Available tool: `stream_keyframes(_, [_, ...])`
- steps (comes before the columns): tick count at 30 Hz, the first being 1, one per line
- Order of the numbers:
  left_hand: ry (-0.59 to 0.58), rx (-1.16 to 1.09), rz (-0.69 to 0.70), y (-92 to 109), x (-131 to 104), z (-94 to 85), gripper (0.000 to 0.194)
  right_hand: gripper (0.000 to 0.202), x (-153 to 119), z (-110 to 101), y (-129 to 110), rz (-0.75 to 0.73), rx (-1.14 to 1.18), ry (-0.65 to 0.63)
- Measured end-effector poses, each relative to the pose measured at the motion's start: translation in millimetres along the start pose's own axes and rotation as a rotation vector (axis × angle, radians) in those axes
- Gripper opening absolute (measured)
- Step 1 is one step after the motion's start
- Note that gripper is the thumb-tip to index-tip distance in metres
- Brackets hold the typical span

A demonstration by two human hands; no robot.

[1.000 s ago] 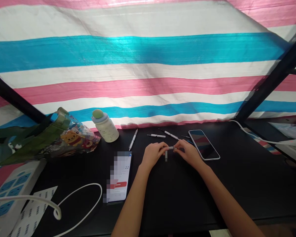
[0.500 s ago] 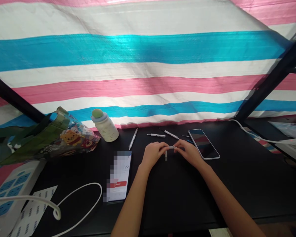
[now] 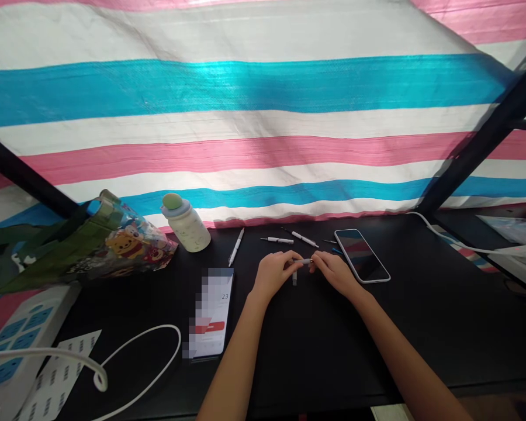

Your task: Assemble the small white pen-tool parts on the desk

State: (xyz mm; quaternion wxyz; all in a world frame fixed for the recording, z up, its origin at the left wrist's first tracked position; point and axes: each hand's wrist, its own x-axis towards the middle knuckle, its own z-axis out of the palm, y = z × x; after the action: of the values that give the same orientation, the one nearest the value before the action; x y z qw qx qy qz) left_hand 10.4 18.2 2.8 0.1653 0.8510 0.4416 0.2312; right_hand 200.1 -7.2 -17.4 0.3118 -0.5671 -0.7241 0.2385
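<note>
In the middle of the black table, my left hand pinches a short pale grey pen barrel between thumb and fingers. The fingertips of my right hand close on the barrel's right end, where a small metallic bit shows; I cannot tell whether it is joined to the barrel. Just under my left fingertips is a small grey piece, its upper part hidden by the hand. Beyond my hands lie a white pen part and another white pen part with a dark thin end.
A white pen and a lit phone lie left of my hands, a dark-screened phone right. Thin refills lie near it. A bottle, bag, power strip and white cable occupy the left.
My right fingers have shifted slightly at the barrel's right end, and the metallic bit looks turned. My left hand has barely moved.
</note>
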Motion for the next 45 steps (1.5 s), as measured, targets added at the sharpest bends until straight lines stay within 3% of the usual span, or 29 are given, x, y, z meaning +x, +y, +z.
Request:
stream_keyframes(4, [0.016, -0.002, -0.010, -1.5, -0.1, -1.3, 0.023, 0.019, -0.7, 0.6, -0.4, -0.014, 0.155, 0.001])
stream_keyframes(7, [0.013, -0.004, 0.002, -1.5, -0.2, -2.4, 0.021, 0.016, -0.6, 0.2, 0.3, -0.021, 0.132, -0.006])
stream_keyframes(13, [-0.004, 0.004, 0.009, 2.2, -0.8, -3.0, 0.022, 0.037, -0.2, -1.2, 1.5, -0.018, -0.070, 0.012])
stream_keyframes(17, [0.026, -0.005, 0.008, 2.0, -0.6, -3.4, 0.021, 0.019, -1.0, 0.6, 1.6, -0.002, 0.070, 0.029])
stream_keyframes(22, [0.021, 0.002, 0.013, -0.4, -0.3, -3.5, 0.019, 0.013, -1.2, -0.3, -0.4, -0.029, 0.106, 0.005])
stream_keyframes(28, [0.029, -0.022, 0.015, 0.3, -0.8, -1.9, 0.021, 0.028, -1.1, -3.3, -1.3, -0.013, -0.047, 0.013])
stream_keyframes(34, [0.026, -0.024, 0.003, 0.3, -0.6, -4.3, 0.021, 0.018, -1.1, -1.0, -1.7, -0.028, 0.025, 0.015])
stream_keyframes(45, [0.006, -0.048, -0.026, -0.7, -0.7, -1.5, 0.023, 0.022, -1.6, -4.9, -3.8, -0.007, -0.034, 0.003])
